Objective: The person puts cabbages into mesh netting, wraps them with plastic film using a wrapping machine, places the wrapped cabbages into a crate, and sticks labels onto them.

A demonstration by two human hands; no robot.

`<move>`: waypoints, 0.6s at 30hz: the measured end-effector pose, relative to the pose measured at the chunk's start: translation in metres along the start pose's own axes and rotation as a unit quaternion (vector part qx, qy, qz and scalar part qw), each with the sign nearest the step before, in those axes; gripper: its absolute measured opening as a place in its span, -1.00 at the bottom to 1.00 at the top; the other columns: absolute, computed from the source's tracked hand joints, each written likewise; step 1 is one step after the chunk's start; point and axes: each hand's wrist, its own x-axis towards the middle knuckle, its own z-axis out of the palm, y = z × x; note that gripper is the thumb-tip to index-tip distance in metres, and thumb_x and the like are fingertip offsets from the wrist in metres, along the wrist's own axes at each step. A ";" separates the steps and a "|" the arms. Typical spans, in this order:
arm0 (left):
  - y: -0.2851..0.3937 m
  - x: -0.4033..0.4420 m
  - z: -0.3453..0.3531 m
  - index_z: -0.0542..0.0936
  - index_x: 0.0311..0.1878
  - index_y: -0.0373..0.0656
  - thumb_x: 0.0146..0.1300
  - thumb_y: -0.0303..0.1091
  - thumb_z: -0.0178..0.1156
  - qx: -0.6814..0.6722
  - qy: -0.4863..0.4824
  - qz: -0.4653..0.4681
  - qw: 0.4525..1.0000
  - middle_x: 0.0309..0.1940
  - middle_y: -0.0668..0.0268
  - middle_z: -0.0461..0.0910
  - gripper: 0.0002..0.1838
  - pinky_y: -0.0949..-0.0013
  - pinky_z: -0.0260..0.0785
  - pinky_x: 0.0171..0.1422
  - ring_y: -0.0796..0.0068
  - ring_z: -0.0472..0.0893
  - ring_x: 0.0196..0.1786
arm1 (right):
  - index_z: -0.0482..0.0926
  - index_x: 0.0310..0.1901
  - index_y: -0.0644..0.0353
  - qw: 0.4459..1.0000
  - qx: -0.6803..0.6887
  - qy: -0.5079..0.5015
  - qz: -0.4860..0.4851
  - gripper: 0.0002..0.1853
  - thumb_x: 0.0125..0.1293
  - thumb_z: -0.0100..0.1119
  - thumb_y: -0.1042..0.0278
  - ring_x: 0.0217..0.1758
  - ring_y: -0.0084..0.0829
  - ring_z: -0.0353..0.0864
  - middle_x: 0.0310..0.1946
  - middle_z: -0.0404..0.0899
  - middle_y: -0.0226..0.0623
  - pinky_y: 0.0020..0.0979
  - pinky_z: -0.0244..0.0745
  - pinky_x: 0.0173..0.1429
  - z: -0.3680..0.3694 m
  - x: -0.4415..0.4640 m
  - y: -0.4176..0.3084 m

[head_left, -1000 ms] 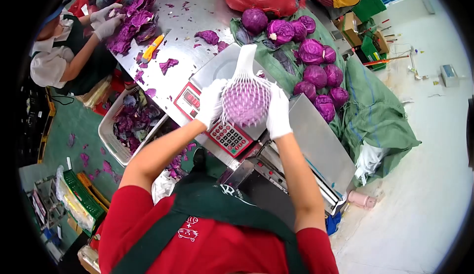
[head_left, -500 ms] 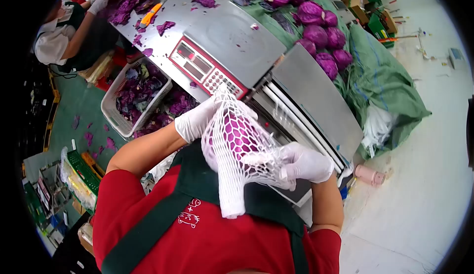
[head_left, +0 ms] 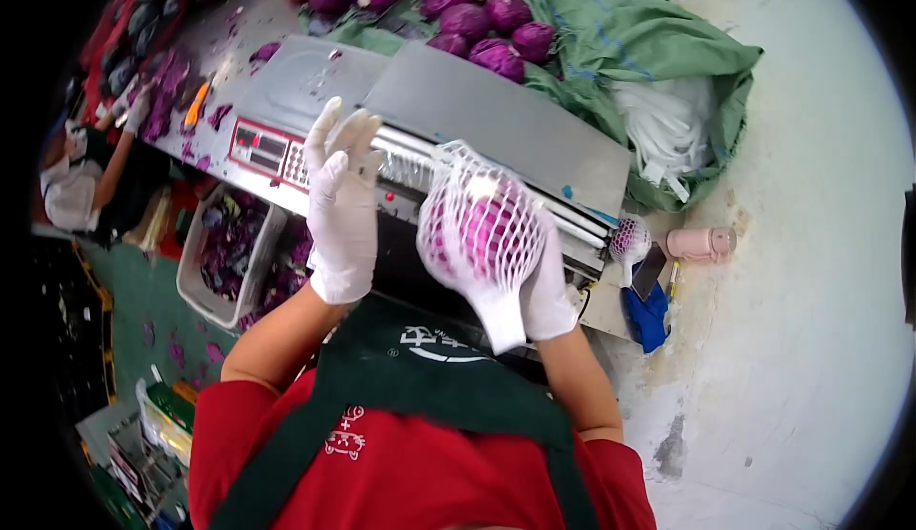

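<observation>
R grip (head_left: 549,287) has the netted red cabbage (head_left: 485,229), cupping its right side; L grip (head_left: 343,210), fingers spread, empty, is well left of it, near the scale keypad (head_left: 294,164). Prob. steadiest w/ R palm under the wt., foam net (head_left: 502,320) tail untwisted.

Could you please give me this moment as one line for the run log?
left hand: open, empty | right hand: holding netted purple cabbage | red keypad panel: beside left hand | unwrapped cabbages: on green sack
</observation>
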 end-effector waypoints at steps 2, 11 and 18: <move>-0.012 0.015 0.022 0.23 0.41 -0.08 0.39 -0.14 -0.08 0.133 -0.050 -0.068 0.988 0.35 0.27 0.29 -0.45 0.19 0.04 0.42 0.37 0.28 0.37 | 0.32 0.30 0.12 0.999 0.044 -0.019 -0.022 -0.41 0.48 -0.32 -0.16 0.23 -0.31 0.47 0.20 0.45 -0.23 -0.21 0.37 0.35 -0.012 0.031 -0.022; -0.183 0.132 0.046 0.48 0.14 -0.24 0.37 -0.28 0.17 0.113 -0.193 -0.217 0.950 -0.04 0.30 0.55 -0.64 0.51 0.40 0.08 0.57 0.52 -0.03 | 0.32 0.25 0.34 0.894 -0.392 0.095 -0.195 -0.36 0.43 -0.03 -0.12 0.24 -0.46 0.36 0.16 0.45 -0.23 -0.43 0.19 0.36 -0.081 0.127 -0.070; -0.134 0.143 0.047 0.40 0.29 -0.09 0.47 -0.10 -0.02 0.251 -0.268 -0.294 0.883 0.13 0.29 0.51 -0.56 0.43 0.37 0.24 0.56 0.49 0.14 | 0.26 0.33 0.30 0.859 -0.454 0.181 -0.154 -0.32 0.43 -0.05 -0.14 0.38 -0.37 0.26 0.27 0.36 -0.12 -0.39 0.07 0.45 -0.106 0.116 -0.082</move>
